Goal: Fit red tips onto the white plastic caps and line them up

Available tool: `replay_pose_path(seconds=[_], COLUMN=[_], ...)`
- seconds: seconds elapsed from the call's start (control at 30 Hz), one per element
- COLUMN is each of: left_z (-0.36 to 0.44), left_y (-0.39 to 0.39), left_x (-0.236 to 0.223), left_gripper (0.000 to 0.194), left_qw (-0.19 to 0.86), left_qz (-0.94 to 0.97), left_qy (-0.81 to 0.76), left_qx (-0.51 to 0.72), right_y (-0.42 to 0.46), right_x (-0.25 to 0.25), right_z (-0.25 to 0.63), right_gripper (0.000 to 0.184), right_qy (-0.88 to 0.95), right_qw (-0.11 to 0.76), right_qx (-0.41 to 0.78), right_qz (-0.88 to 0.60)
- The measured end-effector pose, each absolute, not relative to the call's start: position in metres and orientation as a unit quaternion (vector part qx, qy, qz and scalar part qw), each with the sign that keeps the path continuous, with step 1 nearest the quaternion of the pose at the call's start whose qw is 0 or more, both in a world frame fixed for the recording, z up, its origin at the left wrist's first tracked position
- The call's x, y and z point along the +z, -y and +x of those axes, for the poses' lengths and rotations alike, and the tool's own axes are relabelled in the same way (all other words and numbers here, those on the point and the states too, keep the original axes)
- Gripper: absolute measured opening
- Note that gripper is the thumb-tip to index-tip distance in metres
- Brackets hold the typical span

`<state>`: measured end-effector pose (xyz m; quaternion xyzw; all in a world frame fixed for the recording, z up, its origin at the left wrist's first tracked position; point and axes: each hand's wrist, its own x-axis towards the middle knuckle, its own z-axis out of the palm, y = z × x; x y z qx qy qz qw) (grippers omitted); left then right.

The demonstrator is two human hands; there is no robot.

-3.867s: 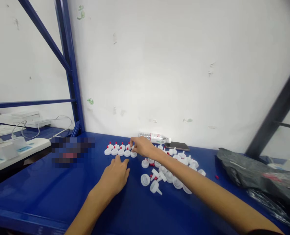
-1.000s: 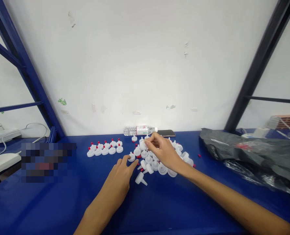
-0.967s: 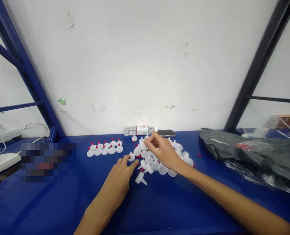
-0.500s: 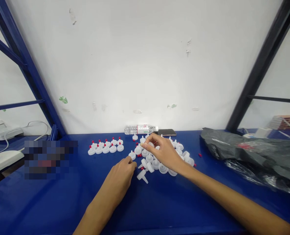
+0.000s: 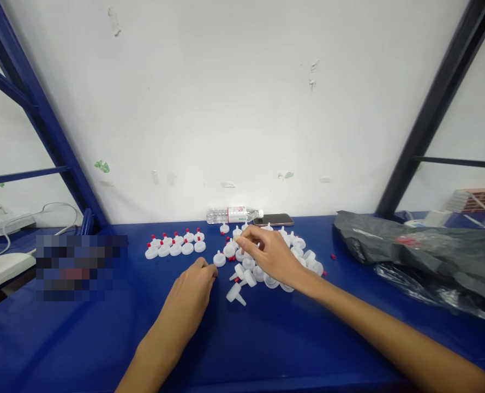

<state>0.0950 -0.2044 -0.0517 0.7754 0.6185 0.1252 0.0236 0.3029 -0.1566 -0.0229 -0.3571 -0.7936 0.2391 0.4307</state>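
My left hand (image 5: 193, 286) rests on the blue table with its fingers curled together, their tips partly hidden. Just beyond them stands an uncapped white nozzle lid (image 5: 220, 260), spout up and apart from the fingers. Over the pile of white nozzle lids (image 5: 258, 273) hovers my right hand (image 5: 270, 251), thumb and forefinger pinched together. Whatever sits in that pinch is too small to make out. Small red tips (image 5: 231, 258) lie among the piled lids. To the left, two rows of nozzle lids (image 5: 175, 249) stand upright, each with a red tip on its spout.
A clear water bottle (image 5: 234, 215) lies against the wall beside a phone (image 5: 274, 220). Grey plastic bags (image 5: 422, 256) cover the table's right side. A loose red tip (image 5: 333, 256) lies between pile and bags. A white power strip (image 5: 5, 273) is at far left.
My left hand has drawn back slightly left, away from the uncapped nozzle lid it was touching, which stays upright. My right hand has stayed over the pile, and the view has shifted a little.
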Motion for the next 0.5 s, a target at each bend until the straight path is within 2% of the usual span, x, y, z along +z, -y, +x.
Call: replay_pose_path(seconds=[0.13,0.27,0.37,0.5], left_z=[0.098,0.105,0.108,0.109], left_y=[0.207,0.214,0.218,0.22], left_x=[-0.046,-0.031,-0.021,-0.013], left_gripper=[0.025,0.032,0.029,0.027], left_qw=[0.077,0.207,0.285,0.368], left_qz=[0.747,0.676,0.641,0.623], left_qy=[-0.596,-0.535,-0.503,-0.475], left_qx=[0.285,0.462,0.504,0.5], right_y=[0.158,0.161,0.166,0.171], right_x=[-0.024,-0.026,-0.027,-0.027], right_z=[0.302,0.301,0.299,0.298], right_gripper=[0.032,0.027,0.027,0.027], right_qy=[0.795,0.807,0.814,0.816], right_qw=[0.414,0.393,0.376,0.389], right_qx=[0.263,0.297,0.316,0.304], right_qz=[-0.356,-0.326,-0.309,-0.301])
